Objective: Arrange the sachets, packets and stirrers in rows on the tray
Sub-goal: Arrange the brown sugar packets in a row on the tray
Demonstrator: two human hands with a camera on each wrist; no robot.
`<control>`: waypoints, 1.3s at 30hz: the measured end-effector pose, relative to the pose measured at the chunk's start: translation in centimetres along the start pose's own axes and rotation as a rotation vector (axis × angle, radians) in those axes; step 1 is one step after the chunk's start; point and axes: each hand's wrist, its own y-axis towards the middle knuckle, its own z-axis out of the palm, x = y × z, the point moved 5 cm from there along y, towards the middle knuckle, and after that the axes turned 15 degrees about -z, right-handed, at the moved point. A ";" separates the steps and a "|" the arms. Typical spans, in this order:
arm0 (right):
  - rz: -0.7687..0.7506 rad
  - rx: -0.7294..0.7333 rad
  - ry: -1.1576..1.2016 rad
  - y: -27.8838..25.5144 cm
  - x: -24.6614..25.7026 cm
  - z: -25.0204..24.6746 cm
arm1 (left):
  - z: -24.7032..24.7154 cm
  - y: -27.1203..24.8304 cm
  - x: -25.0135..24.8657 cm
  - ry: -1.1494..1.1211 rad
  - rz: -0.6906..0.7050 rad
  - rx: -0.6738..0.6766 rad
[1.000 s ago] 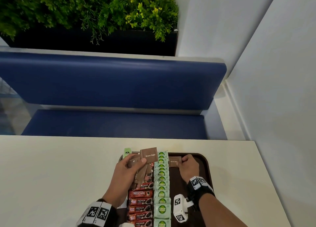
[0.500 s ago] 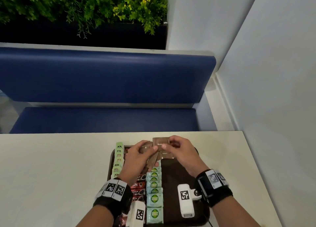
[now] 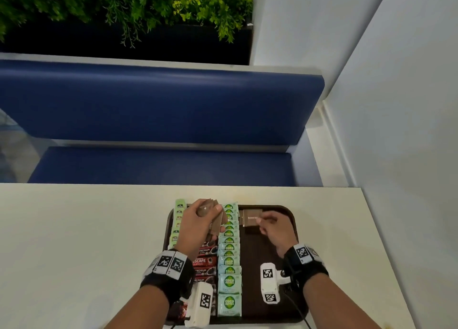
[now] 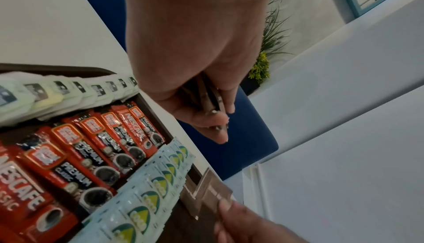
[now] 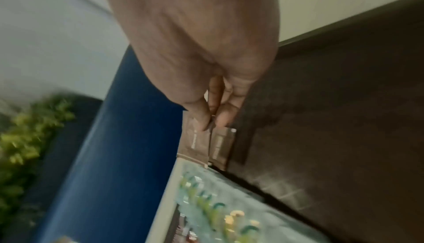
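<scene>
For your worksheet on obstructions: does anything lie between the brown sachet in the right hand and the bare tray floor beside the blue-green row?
Nothing visible: the right hand pinches the brown sachet over bare tray floor.

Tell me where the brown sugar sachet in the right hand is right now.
In the head view, the brown sugar sachet sits at the tray's far end, just right of the Coco sachet row, pinched by the right hand.
</scene>
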 end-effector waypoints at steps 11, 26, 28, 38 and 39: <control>-0.012 -0.094 -0.291 -0.2 -3.5 1.3 | -1.4 -0.1 0.6 0.021 -0.042 -0.018; 0.016 -0.086 -0.341 -0.1 -2.8 2.1 | -1.3 -0.6 0.8 -0.005 -0.078 0.011; 0.013 -0.084 -0.342 -0.1 -2.6 2.0 | -1.3 -0.7 0.8 -0.005 -0.071 0.017; -0.147 -0.041 0.027 -2.6 3.7 1.9 | 0.5 -0.9 1.1 0.047 -0.089 0.124; -0.171 0.057 0.104 -3.2 5.3 2.3 | 0.9 -1.1 1.0 0.056 -0.085 0.132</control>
